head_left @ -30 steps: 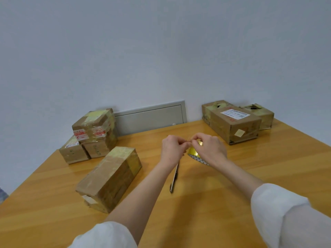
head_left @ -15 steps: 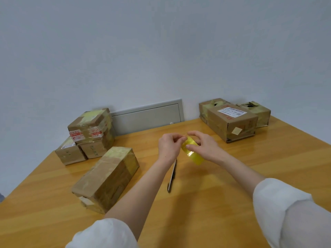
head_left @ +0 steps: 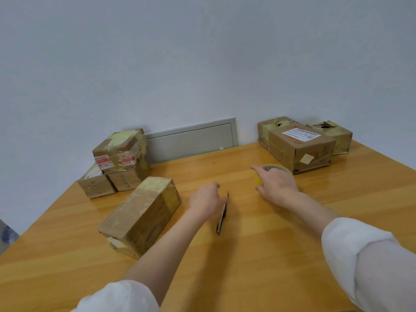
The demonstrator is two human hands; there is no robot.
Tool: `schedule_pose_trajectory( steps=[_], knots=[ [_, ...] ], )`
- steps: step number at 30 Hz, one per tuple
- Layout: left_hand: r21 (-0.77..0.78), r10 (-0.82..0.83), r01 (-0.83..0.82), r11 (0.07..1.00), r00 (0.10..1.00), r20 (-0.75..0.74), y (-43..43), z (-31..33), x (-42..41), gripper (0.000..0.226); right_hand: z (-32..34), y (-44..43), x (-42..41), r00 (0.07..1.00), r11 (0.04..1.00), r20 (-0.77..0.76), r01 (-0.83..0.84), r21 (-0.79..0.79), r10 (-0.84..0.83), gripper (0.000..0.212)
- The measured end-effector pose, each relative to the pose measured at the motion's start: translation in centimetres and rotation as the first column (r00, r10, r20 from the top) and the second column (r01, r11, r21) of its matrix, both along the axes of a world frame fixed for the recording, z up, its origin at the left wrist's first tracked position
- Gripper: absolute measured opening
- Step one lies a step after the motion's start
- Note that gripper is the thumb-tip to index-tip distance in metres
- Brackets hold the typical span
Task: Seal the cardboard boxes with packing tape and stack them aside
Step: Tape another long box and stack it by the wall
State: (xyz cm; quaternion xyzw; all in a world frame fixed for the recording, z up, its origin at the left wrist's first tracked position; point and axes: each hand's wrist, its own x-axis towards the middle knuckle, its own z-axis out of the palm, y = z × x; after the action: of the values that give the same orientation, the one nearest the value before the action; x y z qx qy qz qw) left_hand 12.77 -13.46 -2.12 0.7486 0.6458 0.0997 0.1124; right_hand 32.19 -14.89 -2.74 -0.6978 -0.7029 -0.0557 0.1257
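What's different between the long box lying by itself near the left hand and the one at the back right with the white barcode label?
The long box lies alone, angled across the table; the labelled box sits close among two other boxes. The long box has yellowish tape wrapping its far end and no label on top; the labelled box bears a white barcode label on top. Both are closed brown cardboard.

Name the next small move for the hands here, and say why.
Probably the left hand should pick up the utility knife lying beside it. The right hand grips the tape roll on the table, and no loose tape end shows to pull.
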Motion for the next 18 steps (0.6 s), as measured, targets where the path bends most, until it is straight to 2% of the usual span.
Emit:
schedule_pose_trajectory(
  steps=[1, 2, 3, 5, 8, 11, 15, 18],
  knots=[
    [-0.073, -0.008, 0.001, 0.997, 0.994, -0.107, -0.4, -0.7, 0.1, 0.05, -0.3, 0.0, -0.3, 0.999, 1.0, 0.03, -0.016, -0.006, 0.016, 0.064],
    [-0.12, -0.02, 0.004, 0.993, 0.991, -0.132, -0.8, -1.3, 0.4, 0.048, -0.6, 0.0, -0.6, 0.998, 1.0, 0.049, -0.03, -0.007, 0.03, 0.066],
    [-0.143, -0.028, 0.016, 0.99, 0.996, -0.087, -1.0, -1.9, 1.0, 0.045, -1.0, 0.1, -0.8, 0.998, 0.999, 0.057, -0.038, -0.01, 0.039, 0.066],
    [-0.17, 0.008, 0.012, 0.985, 0.993, 0.119, -1.1, -2.6, 2.4, 0.039, -1.5, 0.2, -1.0, 0.998, 0.999, 0.057, -0.038, -0.03, 0.04, 0.063],
    [-0.211, 0.065, 0.006, 0.978, 0.942, 0.329, -1.2, -2.6, 4.1, 0.038, -2.1, 0.1, -0.5, 0.998, 0.998, 0.059, -0.009, -0.069, 0.013, 0.064],
    [-0.122, 0.021, 0.031, 0.992, 0.917, 0.399, -1.1, -2.9, 4.3, 0.033, -2.7, 0.1, -0.2, 0.999, 0.998, 0.046, 0.01, -0.069, -0.007, 0.065],
    [0.058, -0.057, 0.039, 0.998, 0.931, 0.362, -1.1, -2.0, 2.0, 0.029, -2.7, 0.6, -0.5, 0.999, 0.997, 0.018, -0.03, -0.078, 0.031, 0.066],
    [0.255, -0.076, 0.009, 0.967, 0.965, 0.252, 0.1, 0.4, -1.7, 0.027, -1.0, 1.0, -2.0, 0.998, 0.994, -0.053, -0.041, 0.098, 0.047, 0.055]
  ],
)
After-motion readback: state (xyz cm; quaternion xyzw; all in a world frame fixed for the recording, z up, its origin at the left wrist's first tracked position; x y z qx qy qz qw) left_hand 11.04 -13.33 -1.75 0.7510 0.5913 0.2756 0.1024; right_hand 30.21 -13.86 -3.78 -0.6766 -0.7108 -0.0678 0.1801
